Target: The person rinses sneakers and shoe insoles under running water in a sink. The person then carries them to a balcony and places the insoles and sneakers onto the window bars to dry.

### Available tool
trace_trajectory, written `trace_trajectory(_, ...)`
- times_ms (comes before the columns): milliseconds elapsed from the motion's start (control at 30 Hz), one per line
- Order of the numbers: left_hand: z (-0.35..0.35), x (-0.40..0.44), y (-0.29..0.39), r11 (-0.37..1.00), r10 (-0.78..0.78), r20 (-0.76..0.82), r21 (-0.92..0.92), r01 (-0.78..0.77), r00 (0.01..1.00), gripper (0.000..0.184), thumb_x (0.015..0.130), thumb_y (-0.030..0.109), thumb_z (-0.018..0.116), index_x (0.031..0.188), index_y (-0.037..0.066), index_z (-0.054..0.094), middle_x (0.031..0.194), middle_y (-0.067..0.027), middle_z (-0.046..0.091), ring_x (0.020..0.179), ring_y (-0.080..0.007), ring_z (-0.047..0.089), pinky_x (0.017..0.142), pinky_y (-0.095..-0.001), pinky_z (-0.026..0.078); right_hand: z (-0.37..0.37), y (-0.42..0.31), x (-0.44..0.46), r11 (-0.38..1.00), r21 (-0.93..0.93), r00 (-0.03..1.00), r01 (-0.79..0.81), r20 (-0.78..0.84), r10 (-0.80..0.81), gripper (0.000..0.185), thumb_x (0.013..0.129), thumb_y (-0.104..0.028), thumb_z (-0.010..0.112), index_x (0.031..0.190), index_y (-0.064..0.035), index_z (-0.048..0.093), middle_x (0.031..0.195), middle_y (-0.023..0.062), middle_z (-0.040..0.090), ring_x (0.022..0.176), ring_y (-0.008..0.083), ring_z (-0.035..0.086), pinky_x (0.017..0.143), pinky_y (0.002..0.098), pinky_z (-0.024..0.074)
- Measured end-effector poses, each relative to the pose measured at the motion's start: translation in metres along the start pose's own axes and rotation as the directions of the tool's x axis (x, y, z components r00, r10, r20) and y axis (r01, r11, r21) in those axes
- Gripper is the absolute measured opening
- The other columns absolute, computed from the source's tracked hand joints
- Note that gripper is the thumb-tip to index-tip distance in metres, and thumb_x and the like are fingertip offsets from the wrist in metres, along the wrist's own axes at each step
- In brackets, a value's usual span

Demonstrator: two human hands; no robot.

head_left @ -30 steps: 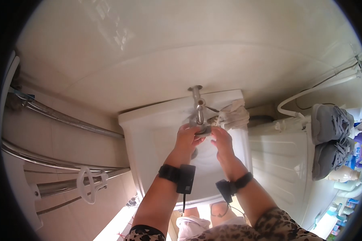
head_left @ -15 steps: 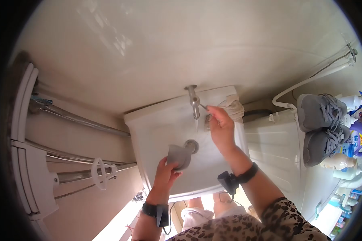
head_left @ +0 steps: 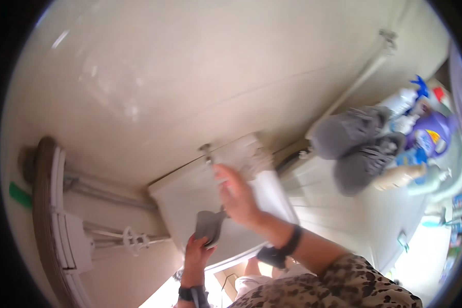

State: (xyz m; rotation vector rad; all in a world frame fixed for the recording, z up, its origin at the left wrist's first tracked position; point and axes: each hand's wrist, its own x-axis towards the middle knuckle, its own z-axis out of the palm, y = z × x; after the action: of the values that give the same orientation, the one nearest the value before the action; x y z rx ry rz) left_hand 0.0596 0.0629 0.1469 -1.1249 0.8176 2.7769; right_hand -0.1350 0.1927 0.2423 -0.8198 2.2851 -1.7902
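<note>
A flat grey piece (head_left: 209, 227), rounded at its upper end, is pinched in my left hand (head_left: 197, 250) over the lower part of the white sink (head_left: 177, 197). I cannot make out its exact kind. My right hand (head_left: 237, 199) is in front of the metal faucet (head_left: 207, 153) and hides most of its spout and handle. Its fingers look loosely stretched and apart, slightly blurred, with nothing seen in them. Whether water runs is hidden, and the drain is mostly covered.
A crumpled beige cloth (head_left: 256, 159) lies on the sink's back right corner. On the white surface (head_left: 318, 197) to the right stand grey lace-up shoes (head_left: 351, 131), with several bottles and a purple jug (head_left: 436, 131) beyond. Metal pipes (head_left: 113, 195) and a white rack (head_left: 69, 236) are at left.
My head view has swung right and tilted, so everything has shifted. My right hand has left the faucet handle and moved across in front of the faucet. My left hand still holds the grey piece.
</note>
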Motion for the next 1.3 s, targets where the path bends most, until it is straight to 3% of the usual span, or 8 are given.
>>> trace_trajectory(100,0.018,-0.015,0.005,0.998,-0.016,-0.134,0.060,0.024,0.991,0.031,0.082,-0.003,0.049,0.113,0.000,0.047,0.106,-0.0165,0.058,0.088,-0.0294,0.060,0.069,-0.0419,0.051,0.008,0.029,-0.031,0.943,-0.248,0.931,-0.224,0.231,0.282,0.048,0.080,-0.003,0.051,0.128,-0.0023,0.044,0.125,0.0196,0.049,0.117,0.0361,0.047,0.098,0.0395,0.0403)
trace_trajectory(133,0.021,-0.017,0.007,0.998,-0.017,-0.104,0.054,0.022,0.994,0.030,0.082,-0.003,0.049,0.112,-0.001,0.048,0.105,-0.0169,0.058,0.087,-0.0296,0.060,0.068,-0.0420,0.051,-0.003,0.009,-0.031,0.980,-0.198,0.989,0.032,0.145,-0.003,0.047,0.080,-0.003,0.052,0.126,-0.0017,0.045,0.124,0.0196,0.049,0.112,0.0360,0.050,0.094,0.0383,0.0431)
trace_trajectory(300,0.000,-0.018,-0.002,0.998,-0.065,-0.139,-0.021,0.063,0.988,0.028,0.082,-0.001,0.047,0.111,-0.005,0.047,0.104,-0.0196,0.058,0.085,-0.0312,0.060,0.068,-0.0422,0.051,-0.105,-0.091,-0.043,0.986,-0.073,0.986,0.150,0.089,-0.143,0.045,0.080,-0.001,0.059,0.124,-0.0032,0.049,0.124,0.0174,0.051,0.109,0.0325,0.054,0.088,0.0357,0.0464)
trace_trajectory(433,0.001,-0.026,-0.002,0.999,-0.046,-0.121,-0.025,0.043,0.992,0.029,0.083,0.000,0.047,0.111,-0.006,0.046,0.104,-0.0202,0.058,0.085,-0.0327,0.059,0.068,-0.0427,0.051,-0.220,-0.124,-0.027,0.737,-0.663,0.936,0.133,-0.159,-0.312,0.037,0.079,-0.011,0.061,0.113,0.0005,0.052,0.114,0.0215,0.053,0.104,0.0383,0.054,0.086,0.0430,0.0462)
trace_trajectory(600,-0.007,-0.026,-0.001,0.998,-0.059,-0.108,-0.020,0.057,0.992,0.028,0.083,0.001,0.046,0.110,-0.006,0.046,0.101,-0.0210,0.058,0.082,-0.0330,0.059,0.067,-0.0433,0.051,-0.331,-0.111,0.016,0.334,-0.855,0.918,-0.396,-0.368,0.146,0.043,0.087,-0.032,0.054,0.117,-0.0025,0.055,0.125,0.0167,0.053,0.115,0.0314,0.052,0.094,0.0423,0.0433)
trace_trajectory(767,-0.018,-0.024,0.001,0.998,-0.065,-0.070,-0.020,0.064,0.995,0.028,0.083,0.002,0.047,0.110,-0.007,0.046,0.100,-0.0211,0.058,0.080,-0.0329,0.059,0.067,-0.0430,0.051,-0.352,-0.108,0.037,0.089,-0.891,0.786,-0.446,-0.342,0.515,0.056,0.089,-0.051,0.040,0.117,-0.0070,0.060,0.119,0.0155,0.058,0.114,0.0325,0.053,0.094,0.0430,0.0429)
trace_trajectory(1067,-0.035,-0.037,0.001,0.997,-0.072,-0.095,-0.042,0.068,0.993,0.030,0.084,0.004,0.047,0.111,-0.006,0.047,0.101,-0.0202,0.058,0.082,-0.0334,0.059,0.067,-0.0431,0.051,-0.357,-0.111,0.030,0.137,-0.847,0.685,-0.513,-0.308,0.661,0.062,0.092,-0.056,0.031,0.123,-0.0081,0.057,0.122,0.0173,0.056,0.120,0.0355,0.049,0.101,0.0442,0.0358)
trace_trajectory(1300,-0.063,-0.039,0.002,0.994,-0.098,-0.098,-0.063,0.092,0.990,0.027,0.084,0.005,0.048,0.109,-0.005,0.048,0.100,-0.0200,0.059,0.083,-0.0342,0.058,0.068,-0.0440,0.050,-0.365,-0.058,0.016,0.397,-0.750,0.835,-0.529,-0.377,0.400,0.069,0.084,-0.057,0.048,0.125,-0.0022,0.051,0.120,0.0232,0.055,0.115,0.0361,0.051,0.097,0.0432,0.0383)
